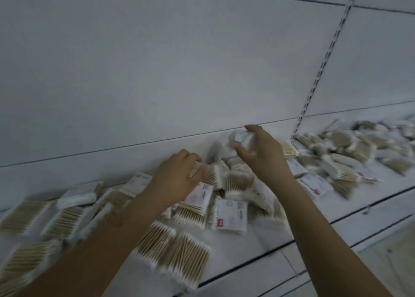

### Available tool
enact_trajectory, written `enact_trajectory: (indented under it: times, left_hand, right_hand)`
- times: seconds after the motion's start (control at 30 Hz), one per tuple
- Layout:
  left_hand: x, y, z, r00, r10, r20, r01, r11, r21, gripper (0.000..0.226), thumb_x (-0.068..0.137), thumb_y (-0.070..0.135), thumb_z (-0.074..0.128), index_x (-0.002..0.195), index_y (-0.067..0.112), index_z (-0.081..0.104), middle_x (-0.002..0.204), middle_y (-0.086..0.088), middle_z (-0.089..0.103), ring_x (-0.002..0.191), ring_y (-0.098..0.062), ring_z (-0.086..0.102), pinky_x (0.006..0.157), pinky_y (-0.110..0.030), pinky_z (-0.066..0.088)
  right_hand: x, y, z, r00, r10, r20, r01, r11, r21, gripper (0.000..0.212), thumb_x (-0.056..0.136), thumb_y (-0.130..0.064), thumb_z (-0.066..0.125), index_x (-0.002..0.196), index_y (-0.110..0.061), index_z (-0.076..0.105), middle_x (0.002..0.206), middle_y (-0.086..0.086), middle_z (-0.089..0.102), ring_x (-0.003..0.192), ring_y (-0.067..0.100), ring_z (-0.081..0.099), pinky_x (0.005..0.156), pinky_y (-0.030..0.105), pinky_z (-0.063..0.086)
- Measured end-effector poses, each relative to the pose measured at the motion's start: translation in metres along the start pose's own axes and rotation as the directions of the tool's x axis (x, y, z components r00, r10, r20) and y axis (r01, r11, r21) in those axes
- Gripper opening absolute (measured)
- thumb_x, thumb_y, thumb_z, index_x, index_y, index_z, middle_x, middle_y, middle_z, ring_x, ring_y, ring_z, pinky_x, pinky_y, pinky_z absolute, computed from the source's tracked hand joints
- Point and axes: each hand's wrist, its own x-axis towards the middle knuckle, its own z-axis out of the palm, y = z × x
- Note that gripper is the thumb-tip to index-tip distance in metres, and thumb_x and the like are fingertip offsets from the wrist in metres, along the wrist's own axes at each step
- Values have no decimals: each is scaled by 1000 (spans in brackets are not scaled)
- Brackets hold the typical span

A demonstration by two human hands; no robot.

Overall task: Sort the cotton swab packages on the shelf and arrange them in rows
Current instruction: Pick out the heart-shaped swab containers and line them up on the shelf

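Several flat packs of wooden cotton swabs lie scattered on a white shelf (265, 245). My right hand (262, 148) is raised a little above the heap and grips one white-labelled pack (241, 138) between fingers and thumb. My left hand (177, 175) reaches down into the middle of the pile, its fingers curled on a pack (196, 167) near the back wall. Below my hands lie a labelled pack (229, 216) face up and two packs (175, 249) with their sticks showing. The frame is blurred by motion.
More packs lie in a rough line at the left (45, 220) and in a loose heap on the neighbouring shelf bay at the right (350, 153). A slotted metal upright (323, 65) divides the bays. The white back panel (157, 72) rises behind.
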Motion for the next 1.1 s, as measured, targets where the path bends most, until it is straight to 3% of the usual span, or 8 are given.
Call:
enact_trajectory:
  times: [0.2,0.4,0.6,0.77,0.87,0.93,1.03,1.1]
  left_hand:
    - [29,82,30,979,201,36,-197,975,-99,68,85,66,24,127,25,59,124,4,55,112,-17,54,94,-36,46]
    - [69,180,76,946,321,52,-293,911,-291,41,96,50,45,129,27,55,125,9,51,115,-9,52,91,-26,44]
    - [108,325,142,901,430,55,-377,840,-391,36,98,42,50,131,28,53,128,10,47,119,-6,46,97,-25,40]
    - [146,452,212,888,455,66,-382,810,-445,36,98,42,49,132,29,51,131,9,47,120,-8,48,101,-27,42]
    - [167,516,246,897,431,97,-327,796,-510,32,100,40,49,130,30,52,127,12,47,102,-11,59,77,-9,42]
    - [181,552,269,904,415,102,-295,779,-554,29,99,39,50,127,32,52,124,13,48,92,-1,55,67,-7,40]
    - [206,594,307,907,404,120,-245,737,-630,28,99,38,51,126,32,54,123,12,50,99,12,49,81,-11,40]
    - [221,620,336,907,392,153,-195,713,-673,29,98,41,52,125,32,54,120,10,52,103,2,55,87,-22,47]
  right_hand:
    - [-17,33,-75,948,37,-317,-13,997,78,51,87,-37,70,132,-23,52,121,-7,62,106,8,58,87,24,46]
    - [-42,97,-157,891,117,-439,-96,993,70,50,88,-36,70,133,-26,52,125,-15,58,112,4,54,90,18,43]
    - [-66,201,-263,801,199,-565,-152,980,130,49,89,-36,69,134,-30,50,127,-16,57,114,3,53,99,36,49]
    - [-86,301,-362,758,232,-609,-191,973,132,49,89,-37,70,133,-32,50,128,-16,55,116,5,54,99,41,50]
    - [-93,355,-419,736,258,-626,-229,965,128,49,90,-35,69,135,-30,50,126,-22,50,116,-5,44,105,41,45]
    - [-94,389,-450,724,266,-637,-244,962,126,49,90,-36,69,134,-29,51,127,-19,51,120,0,46,105,42,45]
    - [-92,438,-484,719,282,-636,-276,955,112,50,89,-39,68,134,-31,50,128,-17,53,122,8,51,102,45,48]
    - [-91,472,-502,709,283,-646,-293,951,96,49,89,-42,67,134,-33,49,128,-17,53,121,9,52,98,47,51]
